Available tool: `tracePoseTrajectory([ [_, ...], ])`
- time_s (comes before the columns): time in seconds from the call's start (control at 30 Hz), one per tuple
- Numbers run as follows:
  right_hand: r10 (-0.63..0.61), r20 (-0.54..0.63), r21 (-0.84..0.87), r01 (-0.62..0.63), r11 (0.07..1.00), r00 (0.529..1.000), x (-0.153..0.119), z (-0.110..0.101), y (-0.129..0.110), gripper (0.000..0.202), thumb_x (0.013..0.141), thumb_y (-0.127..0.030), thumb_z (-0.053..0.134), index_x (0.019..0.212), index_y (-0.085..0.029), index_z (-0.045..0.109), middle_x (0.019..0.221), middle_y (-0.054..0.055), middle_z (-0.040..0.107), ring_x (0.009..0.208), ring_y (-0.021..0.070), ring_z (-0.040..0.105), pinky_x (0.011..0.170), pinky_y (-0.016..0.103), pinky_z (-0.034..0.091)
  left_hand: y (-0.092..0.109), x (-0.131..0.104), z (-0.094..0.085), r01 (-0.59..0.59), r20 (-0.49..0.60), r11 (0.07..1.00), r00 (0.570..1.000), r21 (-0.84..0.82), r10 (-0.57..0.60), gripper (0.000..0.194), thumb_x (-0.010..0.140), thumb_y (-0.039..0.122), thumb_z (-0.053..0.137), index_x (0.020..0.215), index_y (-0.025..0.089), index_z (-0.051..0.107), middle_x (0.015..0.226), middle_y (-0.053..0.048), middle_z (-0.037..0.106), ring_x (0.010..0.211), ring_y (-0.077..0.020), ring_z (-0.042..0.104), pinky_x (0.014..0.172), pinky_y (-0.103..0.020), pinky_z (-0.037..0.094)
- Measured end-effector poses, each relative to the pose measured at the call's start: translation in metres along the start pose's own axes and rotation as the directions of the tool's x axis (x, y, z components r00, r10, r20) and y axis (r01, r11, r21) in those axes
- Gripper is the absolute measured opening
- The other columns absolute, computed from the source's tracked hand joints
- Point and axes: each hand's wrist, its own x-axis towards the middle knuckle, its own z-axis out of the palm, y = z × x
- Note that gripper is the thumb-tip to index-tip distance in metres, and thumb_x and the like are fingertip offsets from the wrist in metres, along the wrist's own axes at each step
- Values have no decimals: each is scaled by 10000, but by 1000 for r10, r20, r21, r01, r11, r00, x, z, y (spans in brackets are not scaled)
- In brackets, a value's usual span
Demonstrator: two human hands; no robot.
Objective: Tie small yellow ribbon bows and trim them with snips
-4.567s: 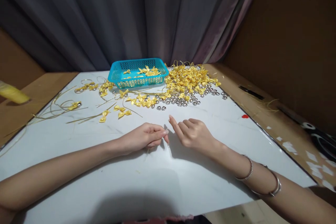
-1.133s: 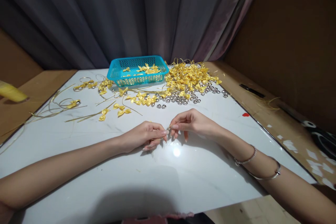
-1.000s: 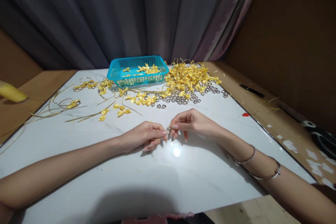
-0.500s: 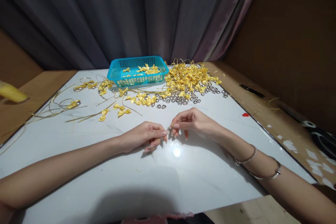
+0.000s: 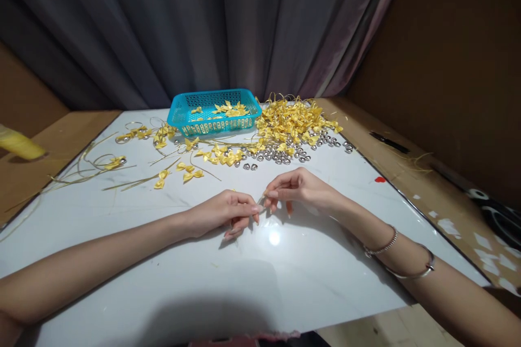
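Over the near middle of the white table [image 5: 195,287], my left hand [image 5: 232,210] and my right hand [image 5: 293,190] meet almost fingertip to fingertip. Each is closed in a pinch of thumb and forefinger. A thin pale gold cord [image 5: 262,199] spans the small gap between the two pinches; most of it is hidden by the fingers. Beyond the hands lie loose yellow ribbon bows [image 5: 192,174], gold cords [image 5: 132,181] and many small silver heart-shaped beads [image 5: 280,156].
A turquoise basket [image 5: 220,126] with several bows stands at the back, beside a heap of yellow bows with cord loops [image 5: 295,122]. On the brown right side lie a black tool [image 5: 389,142], scissors [image 5: 494,219] and white paper scraps [image 5: 450,226]. A yellow roll [image 5: 20,142] is at far left.
My left fingertips have shifted very slightly down, and a little more of the cord shows between the hands. Otherwise things stay as they were.
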Motion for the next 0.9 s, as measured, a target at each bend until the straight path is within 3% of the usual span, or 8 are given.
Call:
tracePoseTrajectory([
  [0.13,-24,64,84,18,996,998,1,-2,-4,362,730,-215,684,1077,-149,606,1116,118,623,1041,202,577,761,291,522,14,-3,3,-134,-120,985,982,105,146,224,857,302,536,741,120,593,551,-2,583,495,-81,519,525,-207,411],
  [0.23,-145,199,222,99,970,969,11,10,-16,544,673,-148,725,1179,-184,531,1231,84,542,1163,195,484,975,342,407,41,-8,6,-318,-195,924,913,212,359,207,852,289,550,750,122,620,743,-31,641,687,-94,568,688,-227,437],
  [0.4,-308,270,341,209,917,912,39,47,-57,497,734,-278,701,1176,-163,504,1034,82,609,873,160,601,822,316,460,101,-31,7,-466,-227,851,825,243,517,210,860,295,538,754,118,581,722,-11,620,674,-104,592,663,-246,452],
  [0.5,-301,248,325,214,921,921,47,58,-81,455,770,-327,669,1173,-180,518,643,-28,573,445,56,425,459,224,360,134,-64,4,-557,-347,745,661,367,665,216,907,224,454,755,123,568,637,41,557,638,-66,570,657,-215,417],
  [0.63,-288,227,187,249,950,930,39,58,-102,267,809,-425,600,924,-186,631,383,-105,241,358,48,150,380,228,158,157,-126,-2,-535,-496,687,477,491,726,287,951,205,344,766,122,546,494,102,286,466,8,393,623,-176,316],
  [0.77,-240,80,-38,244,969,967,21,44,-110,293,801,-495,565,829,-209,619,404,-78,261,382,70,173,391,251,163,151,-186,-13,-460,-562,631,296,625,773,288,961,190,309,786,114,524,481,108,194,432,17,238,637,-178,276],
  [0.83,-199,31,-166,202,965,979,10,31,-109,303,780,-508,582,857,-218,620,430,-62,311,400,82,225,403,259,170,140,-210,-21,-375,-588,601,163,705,792,264,950,204,337,792,100,521,473,110,196,446,18,194,619,-173,243],
  [0.9,-157,-14,-292,146,945,987,-2,17,-106,315,779,-525,570,867,-228,625,445,-48,350,416,94,271,421,269,191,125,-230,-32,-230,-585,587,83,777,807,218,922,215,392,814,80,525,486,110,244,482,27,208,619,-179,220],
])
